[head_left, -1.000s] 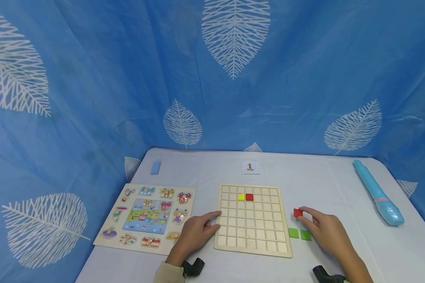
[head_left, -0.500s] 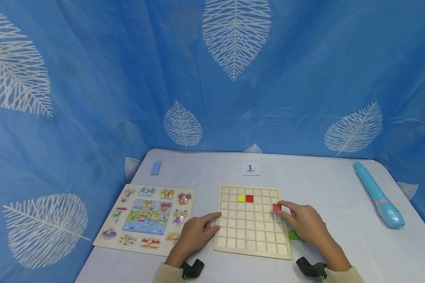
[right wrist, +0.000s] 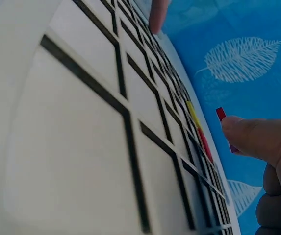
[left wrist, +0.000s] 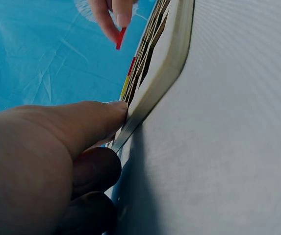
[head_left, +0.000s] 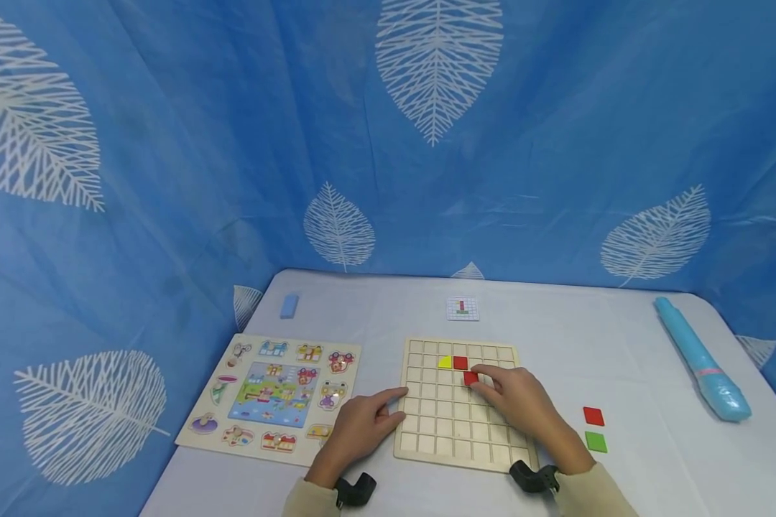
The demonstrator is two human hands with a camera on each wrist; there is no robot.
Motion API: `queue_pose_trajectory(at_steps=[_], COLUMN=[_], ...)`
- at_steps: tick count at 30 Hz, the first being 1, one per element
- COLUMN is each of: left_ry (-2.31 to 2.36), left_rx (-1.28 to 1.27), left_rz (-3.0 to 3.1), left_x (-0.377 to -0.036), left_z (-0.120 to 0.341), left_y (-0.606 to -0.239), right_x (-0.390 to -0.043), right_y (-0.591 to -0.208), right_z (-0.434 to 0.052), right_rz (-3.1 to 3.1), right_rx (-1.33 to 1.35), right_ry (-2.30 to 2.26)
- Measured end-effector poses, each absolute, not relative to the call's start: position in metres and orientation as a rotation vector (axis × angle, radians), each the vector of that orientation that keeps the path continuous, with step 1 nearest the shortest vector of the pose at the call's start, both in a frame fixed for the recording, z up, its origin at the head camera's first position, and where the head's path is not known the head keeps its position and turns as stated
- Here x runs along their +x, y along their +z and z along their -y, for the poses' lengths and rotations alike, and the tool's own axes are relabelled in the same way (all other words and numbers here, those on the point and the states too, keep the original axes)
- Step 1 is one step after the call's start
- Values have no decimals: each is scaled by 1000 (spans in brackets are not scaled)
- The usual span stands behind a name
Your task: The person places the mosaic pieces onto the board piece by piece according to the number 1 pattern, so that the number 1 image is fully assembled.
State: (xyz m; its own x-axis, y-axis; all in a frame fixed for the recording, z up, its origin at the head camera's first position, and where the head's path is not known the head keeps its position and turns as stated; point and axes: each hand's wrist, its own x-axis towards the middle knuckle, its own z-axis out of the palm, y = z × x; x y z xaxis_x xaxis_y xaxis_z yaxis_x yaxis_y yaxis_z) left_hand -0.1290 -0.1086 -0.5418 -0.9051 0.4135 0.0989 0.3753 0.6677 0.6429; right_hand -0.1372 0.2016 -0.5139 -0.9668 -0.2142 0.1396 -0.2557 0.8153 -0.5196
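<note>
Your right hand (head_left: 520,402) pinches one red tile (head_left: 470,378) over grid board (head_left: 455,438); your left hand (head_left: 362,424), fingers straight, steadies board edge. Seated: one yellow tile (head_left: 445,362), one red square (head_left: 460,363). On desk (head_left: 621,359): one red piece (head_left: 593,416), one green piece (head_left: 596,441). No legible writing.

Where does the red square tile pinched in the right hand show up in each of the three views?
Head: the red tile sits centre frame, over the wooden grid board, just below the red piece already placed.
Left wrist: the tile is at top centre, edge-on, hanging from fingertips above the board's edge.
Right wrist: the tile is at right of centre, partly hidden behind the thumb.
Shared landmark: the yellow piece in the board, seen in all three.
</note>
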Motion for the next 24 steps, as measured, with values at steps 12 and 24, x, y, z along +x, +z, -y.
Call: queue_pose_trajectory(at_steps=[12,24], left_ry=[1068,1066], left_rx=[673,662], left_rz=[-2816,-2823], left_x=[-131,-130], left_z=[109,108], left_y=[-540,-542], right_x=[-147,-145], right_y=[-531,-534], right_z=[-192,-187], right_rz=[2837,2889], right_rx=[423,377], right_ry=[928,840])
